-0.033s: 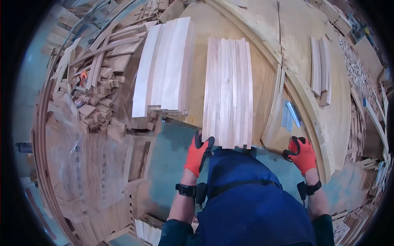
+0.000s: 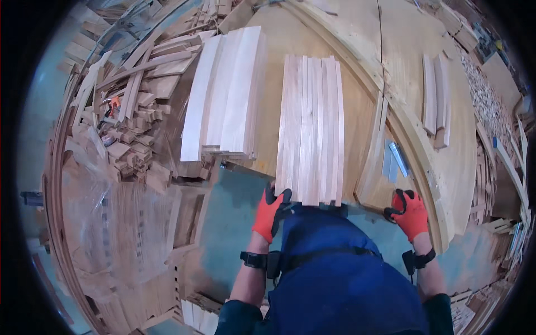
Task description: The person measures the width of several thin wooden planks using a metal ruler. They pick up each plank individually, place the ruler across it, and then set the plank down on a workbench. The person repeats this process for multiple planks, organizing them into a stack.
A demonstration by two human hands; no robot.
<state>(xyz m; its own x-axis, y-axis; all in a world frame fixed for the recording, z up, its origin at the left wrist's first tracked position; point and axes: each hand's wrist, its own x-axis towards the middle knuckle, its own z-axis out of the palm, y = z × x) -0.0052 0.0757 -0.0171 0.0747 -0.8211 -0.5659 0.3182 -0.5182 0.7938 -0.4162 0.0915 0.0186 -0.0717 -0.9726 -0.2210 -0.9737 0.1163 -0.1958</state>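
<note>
In the middle of the workbench point(image 2: 268, 137) lies a row of pale wooden strips point(image 2: 310, 131), side by side, with their near ends at the bench's front edge. My left hand point(image 2: 269, 215), in a red glove with black fingertips, is at the near left corner of this row. Its thumb and fingers close about the end of the outermost strip; part of the fingers is hidden. My right hand point(image 2: 410, 213), gloved alike, rests with bent fingers at the front edge farther right. Whatever is under those fingers, if anything, cannot be seen.
A taller stack of pale boards point(image 2: 223, 95) stands left of the strips. Curved wooden rails point(image 2: 416, 137) cross the bench on the right, beside a shiny metal piece point(image 2: 398, 158). Several curved pieces point(image 2: 435, 97) lie beyond. Offcuts point(image 2: 134, 145) are heaped at the left.
</note>
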